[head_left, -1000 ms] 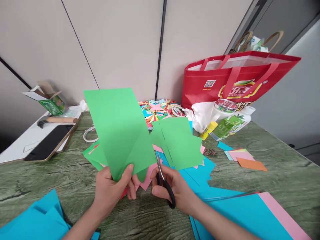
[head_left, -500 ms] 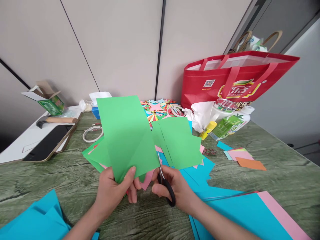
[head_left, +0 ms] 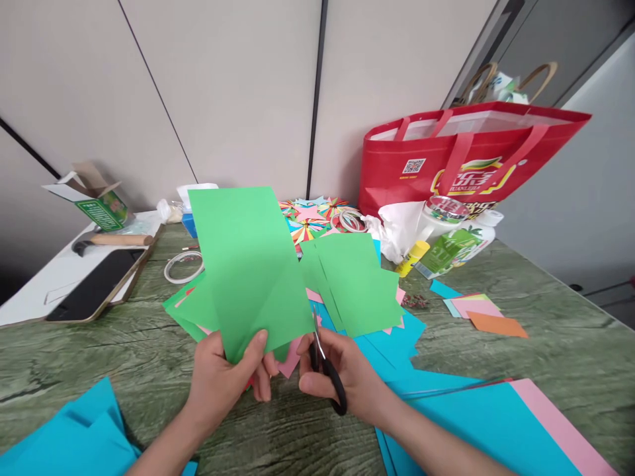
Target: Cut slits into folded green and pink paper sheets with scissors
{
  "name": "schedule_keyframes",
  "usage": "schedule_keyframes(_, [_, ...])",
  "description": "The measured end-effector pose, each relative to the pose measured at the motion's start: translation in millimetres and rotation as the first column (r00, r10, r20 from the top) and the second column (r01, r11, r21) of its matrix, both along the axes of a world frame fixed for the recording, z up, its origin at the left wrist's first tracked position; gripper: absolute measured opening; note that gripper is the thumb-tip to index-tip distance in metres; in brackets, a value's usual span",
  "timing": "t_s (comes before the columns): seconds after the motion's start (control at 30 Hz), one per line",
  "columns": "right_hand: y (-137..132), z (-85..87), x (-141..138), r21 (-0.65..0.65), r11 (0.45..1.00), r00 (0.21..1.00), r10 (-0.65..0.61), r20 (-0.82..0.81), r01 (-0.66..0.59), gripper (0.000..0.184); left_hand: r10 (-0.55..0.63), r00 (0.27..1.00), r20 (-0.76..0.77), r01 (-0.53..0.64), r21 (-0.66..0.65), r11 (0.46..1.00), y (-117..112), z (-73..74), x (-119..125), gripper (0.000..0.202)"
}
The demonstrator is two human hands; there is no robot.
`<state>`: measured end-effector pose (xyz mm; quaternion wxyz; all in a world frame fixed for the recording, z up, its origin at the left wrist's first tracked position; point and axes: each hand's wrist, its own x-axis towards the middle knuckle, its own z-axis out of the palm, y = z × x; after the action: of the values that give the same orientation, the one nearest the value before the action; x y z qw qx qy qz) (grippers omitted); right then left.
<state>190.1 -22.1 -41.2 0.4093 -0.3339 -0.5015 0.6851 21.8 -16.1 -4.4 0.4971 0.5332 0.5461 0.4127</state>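
The green sheet (head_left: 248, 264) stands raised above the table (head_left: 278, 436), its long axis running up and away, top leaning a little to my left. I judge it light and bendable, easily creased, best pinched flat near the lower edge, where my left hand (head_left: 233, 370) grips it, thumb in front. Just beside its lower right corner, the scissors (head_left: 336, 387) point upward, tips slightly left; whether they touch the paper I can't tell. My right hand (head_left: 352, 370) is wrapped round their handles, the firm place to hold. Beyond lie cut green pieces (head_left: 362, 284).
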Motion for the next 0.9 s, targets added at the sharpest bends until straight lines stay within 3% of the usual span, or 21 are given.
schedule_keyframes(0.1, [-0.8,-0.8,0.1,-0.006,1.0,0.999,-0.01,0.036,0.011,0.034,0.042,0.999,-0.024,-0.041,0.023,0.999,-0.9,0.3,0.7,0.035])
schedule_keyframes(0.27, [-0.6,-1.5,0.1,0.028,0.999,0.995,-0.041,0.087,0.039,0.031,0.001,0.998,-0.059,0.001,0.033,0.999,-1.8,0.9,0.5,0.035])
schedule_keyframes(0.9, [-0.1,-3.1,-0.9,0.028,0.999,0.996,-0.045,0.082,0.043,0.032,0.042,0.998,-0.039,-0.041,0.024,0.999,-4.9,4.1,2.6,0.035])
